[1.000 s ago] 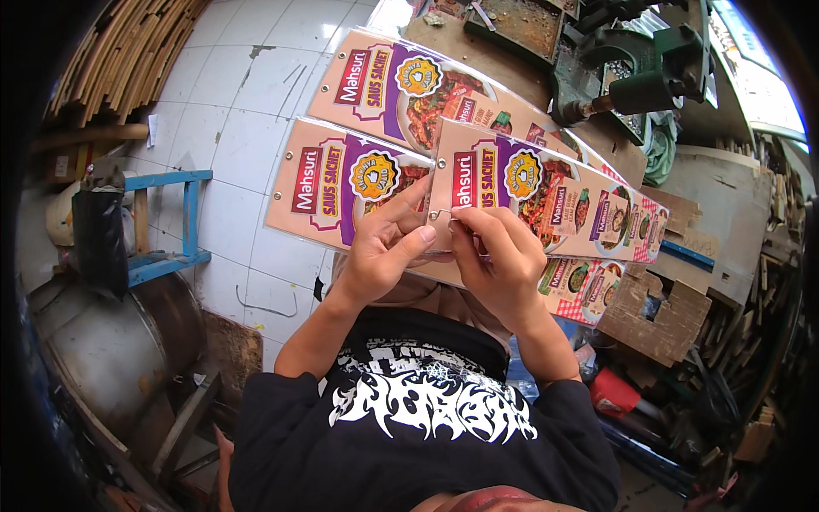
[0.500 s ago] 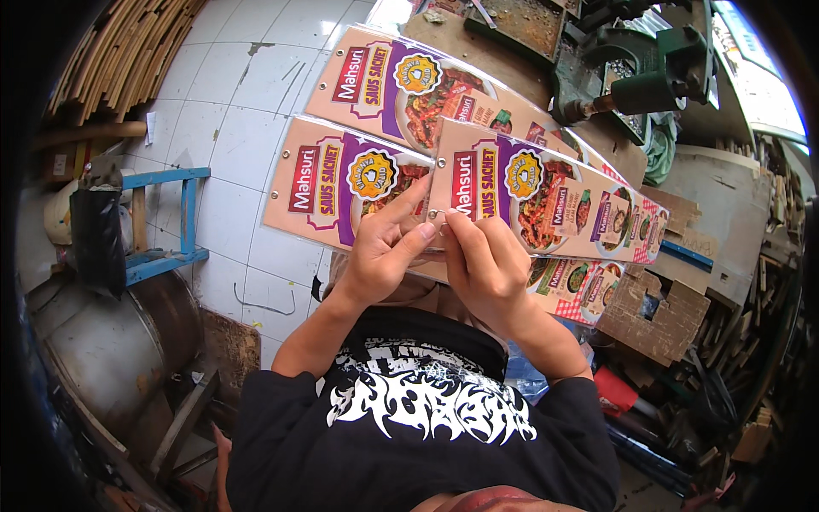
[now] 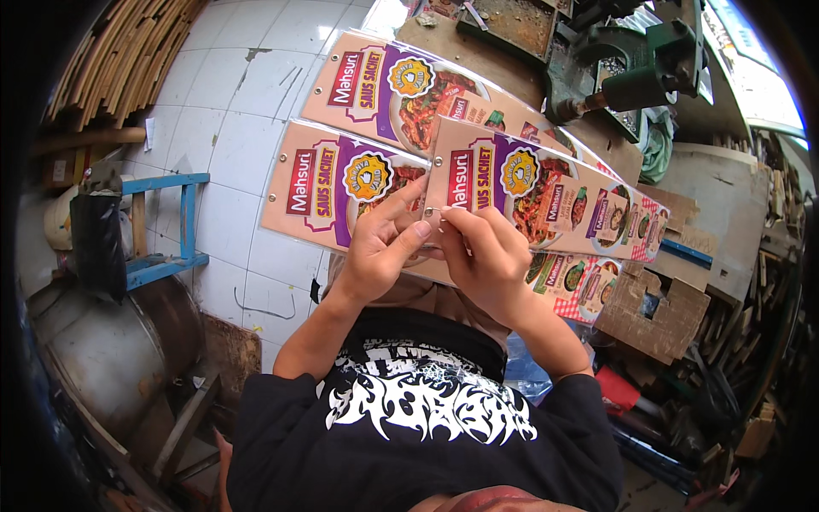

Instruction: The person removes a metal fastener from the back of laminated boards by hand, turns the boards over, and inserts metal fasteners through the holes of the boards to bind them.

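A long pink-and-purple printed sign card (image 3: 589,200) with food pictures lies topmost, slanting to the right, with metal eyelets (image 3: 438,161) along its left edge. My left hand (image 3: 380,243) grips that left edge near the lower corner, its index finger stretched along the edge and its thumb beside the lower eyelet. Between its thumb and index finger, my right hand (image 3: 485,252) pinches a thin bit of metal wire (image 3: 437,209) at the lower eyelet. Whether the wire passes through the hole, I cannot tell. Two matching sign cards, one left (image 3: 299,226) and one farther back (image 3: 337,115), lie underneath.
Beyond the cards stands a green metal machine (image 3: 640,94) on a worn workbench. A notched wooden board (image 3: 657,311) is at the right. On the left are a blue frame (image 3: 188,222), a metal drum (image 3: 107,341) and stacked wooden strips (image 3: 119,60) by white floor tiles.
My right fingertips have drawn slightly back and lifted from the lower eyelet, so the eyelet and the thin wire show more. My left hand keeps its grip on the card.
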{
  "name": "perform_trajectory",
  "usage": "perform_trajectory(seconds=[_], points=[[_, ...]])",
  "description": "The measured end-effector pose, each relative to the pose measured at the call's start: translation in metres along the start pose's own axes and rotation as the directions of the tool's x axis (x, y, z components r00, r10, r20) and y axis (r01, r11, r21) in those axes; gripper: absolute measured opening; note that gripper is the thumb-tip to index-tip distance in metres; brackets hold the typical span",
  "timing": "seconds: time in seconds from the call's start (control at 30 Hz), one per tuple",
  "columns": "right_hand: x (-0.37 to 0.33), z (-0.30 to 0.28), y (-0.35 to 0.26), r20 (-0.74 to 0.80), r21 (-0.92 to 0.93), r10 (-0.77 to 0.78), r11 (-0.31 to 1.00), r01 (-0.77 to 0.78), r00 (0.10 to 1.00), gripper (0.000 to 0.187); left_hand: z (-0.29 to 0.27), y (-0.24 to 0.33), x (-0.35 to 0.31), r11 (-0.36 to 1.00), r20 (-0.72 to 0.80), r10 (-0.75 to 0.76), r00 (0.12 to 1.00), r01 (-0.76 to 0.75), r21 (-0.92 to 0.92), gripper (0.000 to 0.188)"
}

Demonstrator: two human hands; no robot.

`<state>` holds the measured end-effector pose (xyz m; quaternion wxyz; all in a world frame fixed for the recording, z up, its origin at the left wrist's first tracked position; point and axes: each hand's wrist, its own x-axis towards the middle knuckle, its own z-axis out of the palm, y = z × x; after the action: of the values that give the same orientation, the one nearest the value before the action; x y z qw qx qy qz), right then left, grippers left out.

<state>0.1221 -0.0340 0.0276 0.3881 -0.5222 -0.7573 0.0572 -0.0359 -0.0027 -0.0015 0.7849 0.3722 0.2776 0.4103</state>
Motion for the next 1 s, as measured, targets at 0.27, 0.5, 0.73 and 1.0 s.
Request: perform_trajectory(seconds=[0.27,0.5,0.73,1.0], points=[[-0.007,0.0,0.003,-0.156,0.419,0.358,0.868,-0.266,0.921,0.019,-0.006,0.0,0.001,0.993,0.036,-0.104,0.994,0.106,-0.052,0.03],[-0.004,-0.008,-0.008,-0.136,0.323,0.331,0.906,-0.274,0.934,0.022,-0.012,-0.007,-0.002,0.995,0.021,-0.079,0.997,0.08,-0.062,0.02],[0.004,-0.009,-0.01,-0.115,0.178,0.275,0.951,-0.253,0.955,0.021,-0.01,-0.001,-0.003,0.998,0.031,-0.029,0.999,0.031,-0.048,0.028],[0.008,-0.015,-0.009,-0.021,0.139,0.191,0.972,-0.187,0.981,0.02,-0.013,0.0,-0.005,0.999,0.133,0.008,0.991,-0.001,-0.053,0.052]])
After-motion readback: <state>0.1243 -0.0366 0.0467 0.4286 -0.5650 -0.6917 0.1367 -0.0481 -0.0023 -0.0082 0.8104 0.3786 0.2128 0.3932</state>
